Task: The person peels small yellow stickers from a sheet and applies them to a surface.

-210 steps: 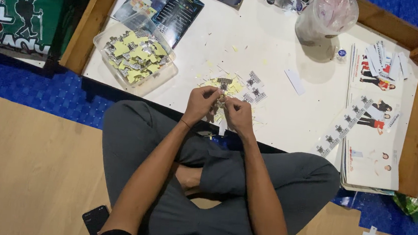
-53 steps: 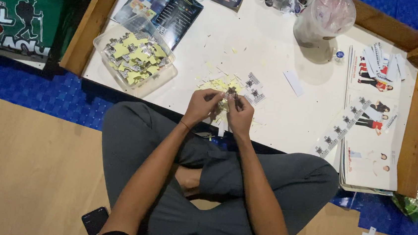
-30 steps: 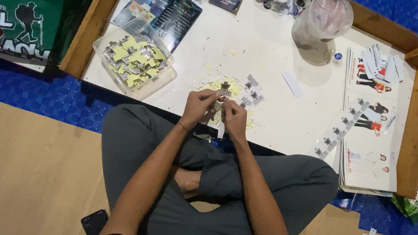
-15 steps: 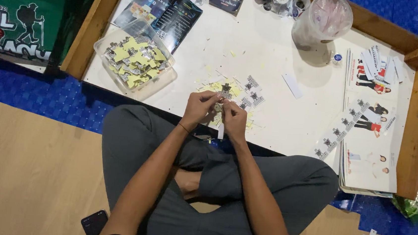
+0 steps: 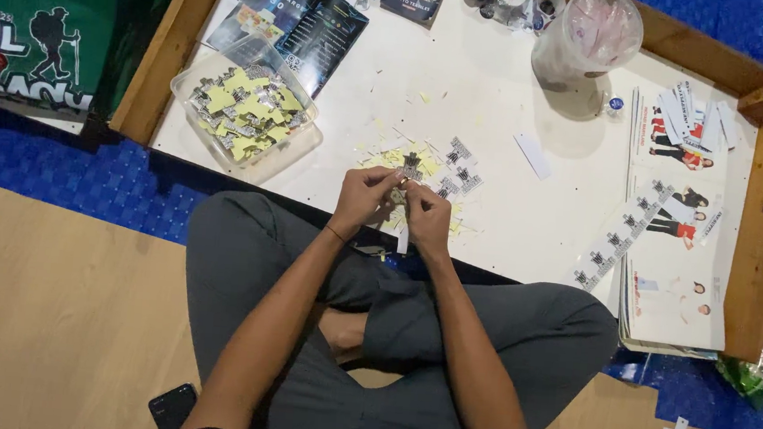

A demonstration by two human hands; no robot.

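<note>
I sit cross-legged at a low white table [image 5: 464,85] with a wooden rim. My left hand [image 5: 363,197] and my right hand [image 5: 427,218] meet at the near edge, pinching together one small sticker piece [image 5: 399,190] with a black pattern on yellow backing. Just beyond my fingers lies a heap of similar small stickers and yellow scraps [image 5: 440,166]. A clear plastic tub [image 5: 246,109] at the left holds several more yellow-backed pieces.
A dark brochure [image 5: 301,19] lies at the back left. A clear jar [image 5: 588,38] stands at the back. Printed sheets with figures [image 5: 675,229] and a sticker strip [image 5: 620,235] lie at the right. A black phone [image 5: 171,409] rests by my knee.
My hands stay together at the table's near edge, fingers working the small piece. The camera view has drifted slightly. Nothing else on the table has moved.
</note>
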